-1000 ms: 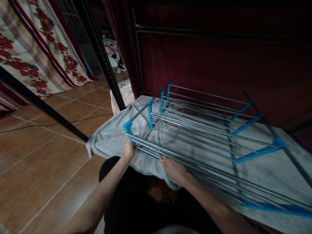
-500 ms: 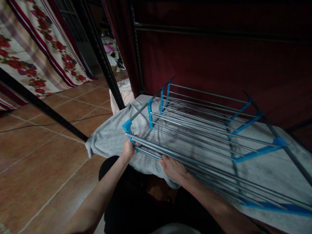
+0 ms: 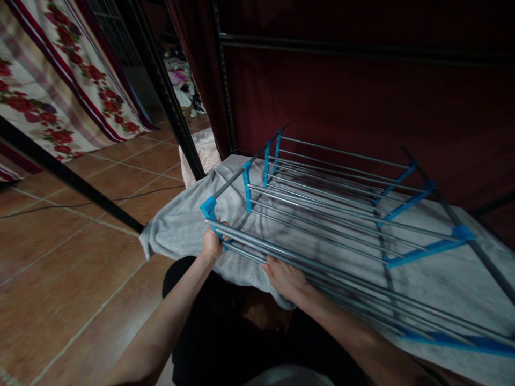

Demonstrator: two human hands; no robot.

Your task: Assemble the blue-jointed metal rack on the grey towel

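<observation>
- Left hand [image 3: 212, 244]: my fingers clamp the blue end bracket [image 3: 208, 208], above the blanket's left near edge.
- Right hand [image 3: 285, 276]: against the front tubes [image 3: 322, 266]; I cannot tell finger closure.
- Rack [image 3: 346, 215]: extends forward and right from my fingers, over the grey blanket [image 3: 183, 228]; grey metal tubes, blue plastic brackets.

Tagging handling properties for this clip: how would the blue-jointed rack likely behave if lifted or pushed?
The rack is probably light for its size, being mostly slim tubes with open gaps. Those look stiff, spanning between blue brackets without visible sag. Pushed, it might drag the grey cloth beneath, which looks soft and wrinkled.
</observation>
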